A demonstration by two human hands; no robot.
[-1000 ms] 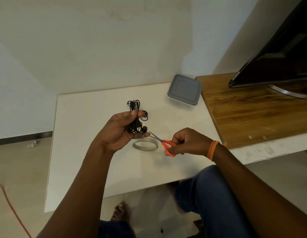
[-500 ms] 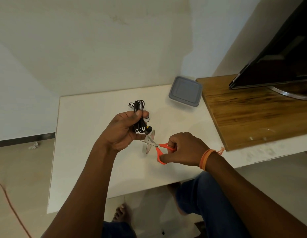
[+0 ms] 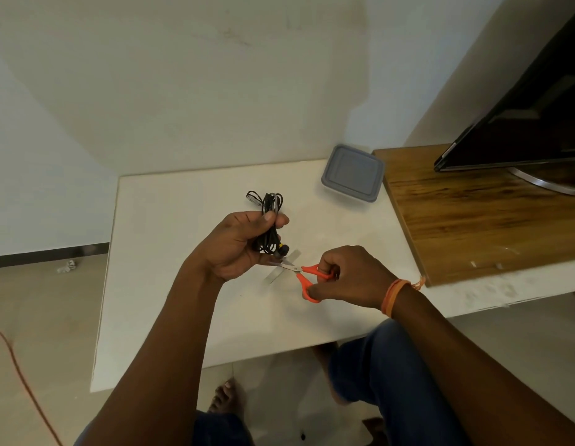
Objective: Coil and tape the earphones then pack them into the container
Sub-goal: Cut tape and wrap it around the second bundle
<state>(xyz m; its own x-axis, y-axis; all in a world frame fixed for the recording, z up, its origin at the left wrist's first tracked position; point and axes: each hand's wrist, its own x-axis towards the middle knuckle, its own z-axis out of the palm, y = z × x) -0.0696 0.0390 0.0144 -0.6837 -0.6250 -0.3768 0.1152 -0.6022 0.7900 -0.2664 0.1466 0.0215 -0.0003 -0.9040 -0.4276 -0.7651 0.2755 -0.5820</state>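
Observation:
My left hand (image 3: 239, 244) grips a coiled bundle of black earphones (image 3: 269, 204) above the white table (image 3: 170, 284); loops stick out above the thumb and an earbud shows below. My right hand (image 3: 347, 278) holds orange-handled scissors (image 3: 307, 278) with fingers through the loops. The blades point left under the bundle, at a strip of clear tape. The tape roll (image 3: 283, 266) hangs edge-on, blurred, just beneath the earphones. A grey lidded container (image 3: 353, 172) sits at the table's far right corner, with its lid on.
A wooden board (image 3: 456, 226) lies to the right with a dark screen (image 3: 521, 123) and its metal stand on it. White walls rise behind the table. My knees and a bare foot show below the front edge. An orange cord (image 3: 22, 375) crosses the floor at left.
The tape roll, flat on the table a second ago, now hangs tilted below the earphones. My right hand has brought the scissors in under the bundle, blades at the tape.

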